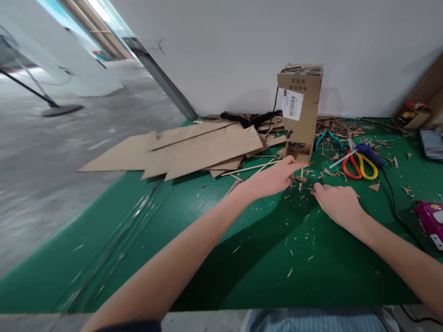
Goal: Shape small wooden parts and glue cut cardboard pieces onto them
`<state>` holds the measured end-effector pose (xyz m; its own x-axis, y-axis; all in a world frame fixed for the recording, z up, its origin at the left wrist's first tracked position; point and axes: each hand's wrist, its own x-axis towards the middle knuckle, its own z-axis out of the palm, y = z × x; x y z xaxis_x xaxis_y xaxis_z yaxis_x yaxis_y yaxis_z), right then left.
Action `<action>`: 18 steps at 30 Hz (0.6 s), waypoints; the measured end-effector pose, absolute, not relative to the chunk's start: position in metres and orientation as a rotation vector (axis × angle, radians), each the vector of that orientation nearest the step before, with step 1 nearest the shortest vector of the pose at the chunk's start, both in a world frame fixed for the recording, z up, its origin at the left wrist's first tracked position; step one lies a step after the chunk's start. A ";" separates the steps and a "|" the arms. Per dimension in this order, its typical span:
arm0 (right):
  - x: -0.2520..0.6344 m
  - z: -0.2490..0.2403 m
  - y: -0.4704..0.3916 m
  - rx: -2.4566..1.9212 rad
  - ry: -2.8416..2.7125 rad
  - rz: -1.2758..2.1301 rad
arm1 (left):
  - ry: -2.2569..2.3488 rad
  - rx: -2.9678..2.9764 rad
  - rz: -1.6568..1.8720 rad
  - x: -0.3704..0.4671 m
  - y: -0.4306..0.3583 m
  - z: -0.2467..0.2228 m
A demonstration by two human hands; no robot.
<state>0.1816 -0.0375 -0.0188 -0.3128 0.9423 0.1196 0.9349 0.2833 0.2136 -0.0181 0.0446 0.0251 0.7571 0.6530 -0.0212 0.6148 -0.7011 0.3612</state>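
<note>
A tall cardboard box (300,108) with a white label stands upright against the wall. At its open lower front, a small round brown piece (301,179) sits on a thin wooden stick. My left hand (277,176) is beside that piece, index finger stretched toward the box's base, the other fingers bent; what they hold is hard to make out. To the right, my right hand (334,200) is closed in a pinch around a thin dark tool (308,188), whose tip reaches toward the stick just under the round piece.
Flat cardboard sheets (207,147) lie at the left. Right of the box are teal pliers (328,136), red-and-yellow scissors (360,167) and a blue glue gun (370,153) with a cord. A purple device (431,221) sits far right. Scraps litter the green table (270,267).
</note>
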 end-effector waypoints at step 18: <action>0.182 -0.019 -0.039 1.810 2.539 0.422 | 0.970 2.659 0.156 -0.020 0.045 0.034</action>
